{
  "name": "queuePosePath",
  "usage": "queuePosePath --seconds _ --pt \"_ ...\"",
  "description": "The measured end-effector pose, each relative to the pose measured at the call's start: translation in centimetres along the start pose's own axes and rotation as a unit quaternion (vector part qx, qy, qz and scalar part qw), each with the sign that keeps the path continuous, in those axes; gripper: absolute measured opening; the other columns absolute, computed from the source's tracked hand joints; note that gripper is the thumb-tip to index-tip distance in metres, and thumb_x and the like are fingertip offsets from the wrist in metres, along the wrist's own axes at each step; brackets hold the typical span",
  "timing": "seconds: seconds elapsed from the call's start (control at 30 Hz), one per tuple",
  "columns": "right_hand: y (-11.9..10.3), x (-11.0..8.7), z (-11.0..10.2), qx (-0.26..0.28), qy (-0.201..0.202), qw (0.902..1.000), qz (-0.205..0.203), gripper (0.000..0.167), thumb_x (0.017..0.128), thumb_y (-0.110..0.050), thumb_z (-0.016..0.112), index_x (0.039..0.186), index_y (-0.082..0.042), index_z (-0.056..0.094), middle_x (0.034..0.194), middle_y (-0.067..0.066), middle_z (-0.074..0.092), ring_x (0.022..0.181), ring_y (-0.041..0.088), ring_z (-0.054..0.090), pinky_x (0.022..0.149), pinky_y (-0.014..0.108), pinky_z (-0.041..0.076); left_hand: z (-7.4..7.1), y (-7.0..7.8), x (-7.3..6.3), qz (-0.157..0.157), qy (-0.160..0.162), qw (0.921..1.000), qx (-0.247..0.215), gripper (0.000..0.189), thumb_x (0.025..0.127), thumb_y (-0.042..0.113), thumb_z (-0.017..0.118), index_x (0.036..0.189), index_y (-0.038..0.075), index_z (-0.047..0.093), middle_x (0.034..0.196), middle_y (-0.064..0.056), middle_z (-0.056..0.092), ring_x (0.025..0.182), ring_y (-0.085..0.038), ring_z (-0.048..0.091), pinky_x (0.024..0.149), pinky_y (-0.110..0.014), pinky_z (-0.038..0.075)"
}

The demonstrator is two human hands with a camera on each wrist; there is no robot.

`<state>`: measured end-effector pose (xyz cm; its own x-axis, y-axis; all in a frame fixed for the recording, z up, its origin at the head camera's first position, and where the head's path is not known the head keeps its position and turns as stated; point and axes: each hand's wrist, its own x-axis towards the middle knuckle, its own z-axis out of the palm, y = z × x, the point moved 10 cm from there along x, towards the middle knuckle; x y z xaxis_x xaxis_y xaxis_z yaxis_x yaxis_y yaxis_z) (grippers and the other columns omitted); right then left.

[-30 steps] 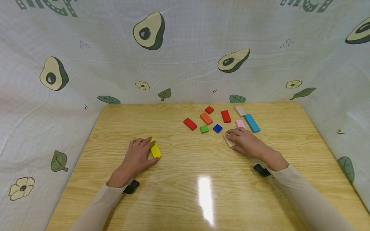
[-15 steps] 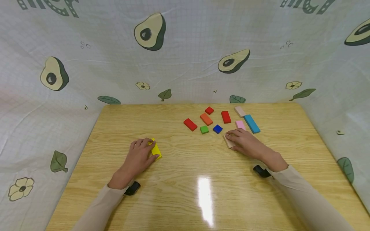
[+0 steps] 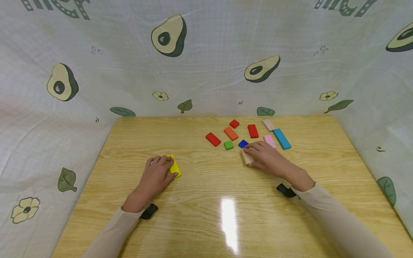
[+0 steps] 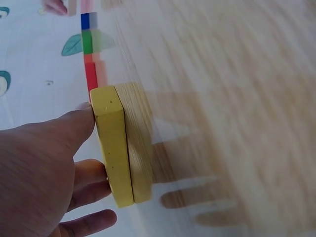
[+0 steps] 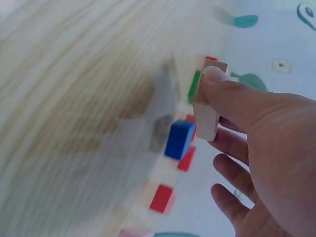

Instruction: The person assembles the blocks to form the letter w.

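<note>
A yellow block (image 3: 174, 167) lies flat on the table, its reflection directly beside it in the left wrist view. My left hand (image 3: 155, 175) rests on it, with the thumb near one end and relaxed fingers near the other. In the right wrist view, a plain wooden block (image 5: 206, 121) is pinched between the thumb and fingers of my right hand (image 3: 266, 159). It appears raised off the table. Close by is a blue block (image 5: 178, 139), partly covered by that hand in the head view. A pink block (image 3: 269, 141) lies just beyond the right hand.
Farther back lie a green block (image 3: 228, 145), an orange block (image 3: 231, 133), red blocks (image 3: 213, 139), a long light-blue block (image 3: 282, 138) and a pale block (image 3: 268, 125). A patterned cloth (image 3: 213, 53) hangs behind the wooden table (image 3: 193, 215) and along its sides.
My right hand has moved left with the wooden block, closer to the blue one, uncovering more of the pink block. The left thumb has shifted onto the yellow block, which has stayed in place.
</note>
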<state>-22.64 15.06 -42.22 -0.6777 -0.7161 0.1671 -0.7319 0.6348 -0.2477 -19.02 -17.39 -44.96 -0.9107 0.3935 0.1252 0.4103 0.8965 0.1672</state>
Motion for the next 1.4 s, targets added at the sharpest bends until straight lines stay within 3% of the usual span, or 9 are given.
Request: queuePosePath --seconds 0.2,0.43,0.83,1.17,1.4 --pt "-1.6 2.1 0.5 -0.002 0.003 0.9998 -0.021 0.055 0.089 -0.017 0.086 0.136 0.005 0.067 0.133 0.018 0.067 0.123 0.04 0.059 0.103 0.057 0.05 0.0 -0.1 -0.1 -0.004 0.005 1.0 0.003 0.051 0.096 0.035 0.08 0.133 0.001 0.072 0.138 -0.015 0.067 0.127 -0.039 0.057 0.107 -0.061 0.041" --pt "-3.3 5.1 2.3 0.003 -0.029 0.9995 -0.015 0.056 0.094 -0.023 0.082 0.141 0.003 0.065 0.138 0.016 0.065 0.128 0.038 0.057 0.109 0.055 0.047 0.1 0.1 -0.1 -0.004 0.007 0.9998 0.018 0.051 0.096 0.036 0.08 0.132 0.002 0.072 0.138 -0.015 0.067 0.127 -0.039 0.058 0.106 -0.061 0.042" --pt "-6.8 10.7 4.8 0.029 -0.041 0.9979 -0.04 0.052 0.101 -0.027 0.075 0.144 0.0 0.063 0.142 0.014 0.063 0.134 0.034 0.054 0.115 0.051 0.043 0.0 0.1 0.0 -0.009 0.012 0.9998 0.016 0.051 0.096 0.036 0.079 0.133 0.002 0.072 0.139 -0.014 0.067 0.126 -0.039 0.058 0.107 -0.06 0.042" --pt "-8.3 14.5 7.0 0.036 -0.071 0.9965 -0.028 0.055 0.104 -0.034 0.069 0.149 -0.004 0.06 0.146 0.011 0.06 0.137 0.03 0.052 0.119 0.046 0.039 0.3 0.2 -0.1 -0.023 -0.005 0.9995 0.021 0.055 0.097 0.038 0.077 0.138 0.002 0.07 0.143 -0.014 0.065 0.128 -0.038 0.057 0.109 -0.06 0.041" --pt "-9.2 17.1 8.1 0.039 -0.066 0.9968 -0.025 0.055 0.104 -0.037 0.07 0.147 -0.003 0.061 0.145 0.012 0.061 0.136 0.031 0.052 0.119 0.044 0.039 0.3 0.2 -0.3 -0.025 -0.008 0.9996 0.014 0.055 0.098 0.036 0.077 0.139 0.001 0.068 0.144 -0.015 0.064 0.129 -0.038 0.057 0.109 -0.061 0.04"
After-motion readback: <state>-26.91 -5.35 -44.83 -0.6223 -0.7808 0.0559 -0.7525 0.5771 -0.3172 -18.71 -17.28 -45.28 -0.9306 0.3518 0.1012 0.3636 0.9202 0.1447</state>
